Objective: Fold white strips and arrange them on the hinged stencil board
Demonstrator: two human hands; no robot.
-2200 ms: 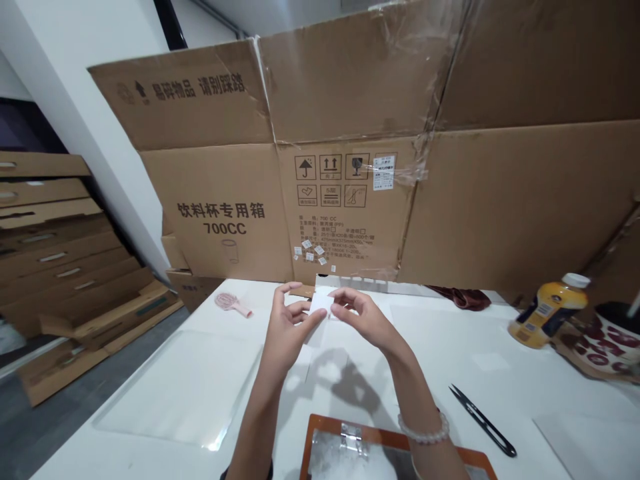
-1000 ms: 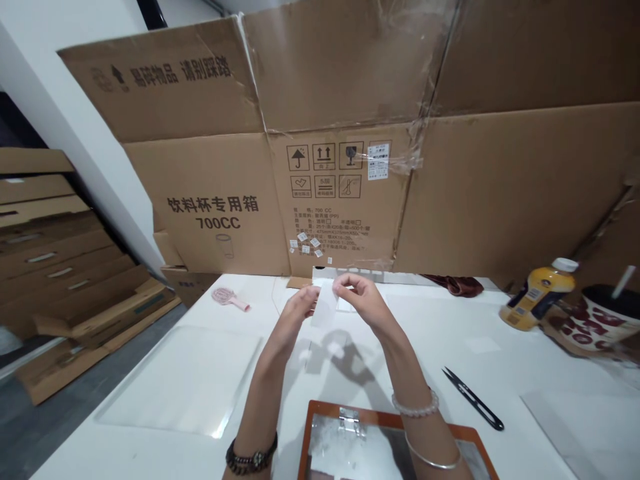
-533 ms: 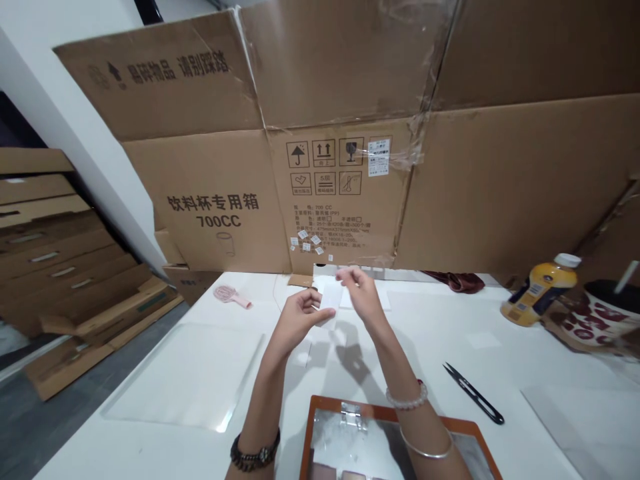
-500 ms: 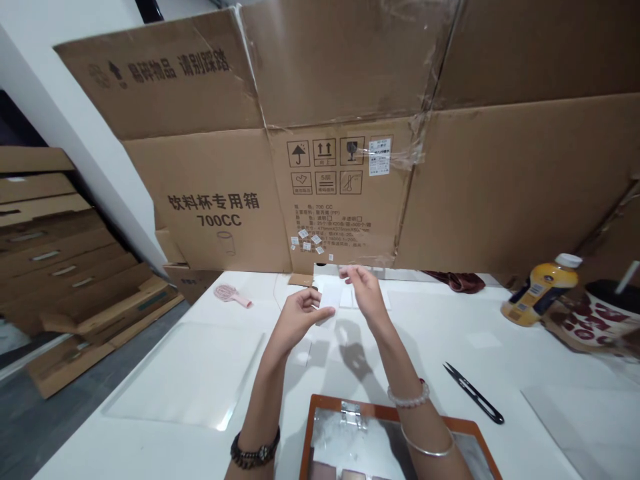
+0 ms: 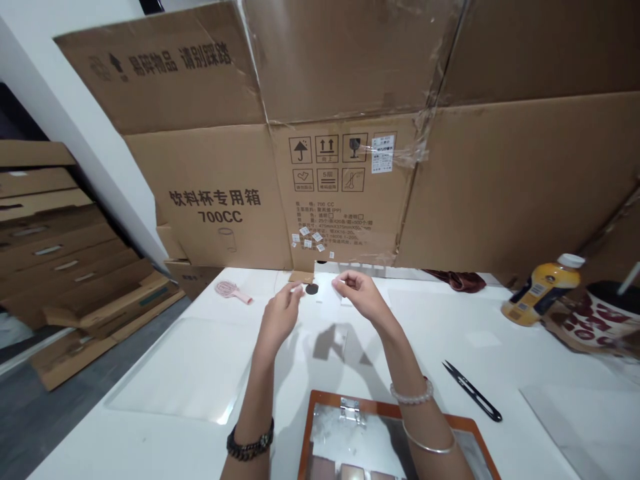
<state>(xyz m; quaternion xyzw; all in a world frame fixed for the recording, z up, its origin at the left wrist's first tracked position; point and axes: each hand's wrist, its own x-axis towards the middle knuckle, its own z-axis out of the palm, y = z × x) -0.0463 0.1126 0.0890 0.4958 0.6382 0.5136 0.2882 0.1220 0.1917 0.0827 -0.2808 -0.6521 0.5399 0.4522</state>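
My left hand (image 5: 283,315) is over the far middle of the white table, thumb and fingertips drawn together in a pinch. Whatever it holds, if anything, is too small or pale to make out. A dark round spot (image 5: 311,289) shows just beyond its fingertips. Across from it, my right hand (image 5: 361,293) has its fingers curled and pinched. White pieces (image 5: 346,302) lie beneath its fingers, and they blend with the tabletop. I cannot tell whether the right fingers grip one. Several small white stickers (image 5: 307,243) cling to the cardboard behind.
An orange-framed clear-lidded case (image 5: 360,427) lies under my right forearm. Black thread snips (image 5: 473,392) are to the right, with a yellow-capped-white bottle (image 5: 543,290) and a cup (image 5: 600,310) beyond. A pink brush (image 5: 233,291) and a clear sheet (image 5: 175,373) lie left. Cardboard (image 5: 340,67) walls the back.
The white card that was in my left hand no longer shows there. My left hand has moved left, away from my right hand, and the dark round spot has come into view between them.
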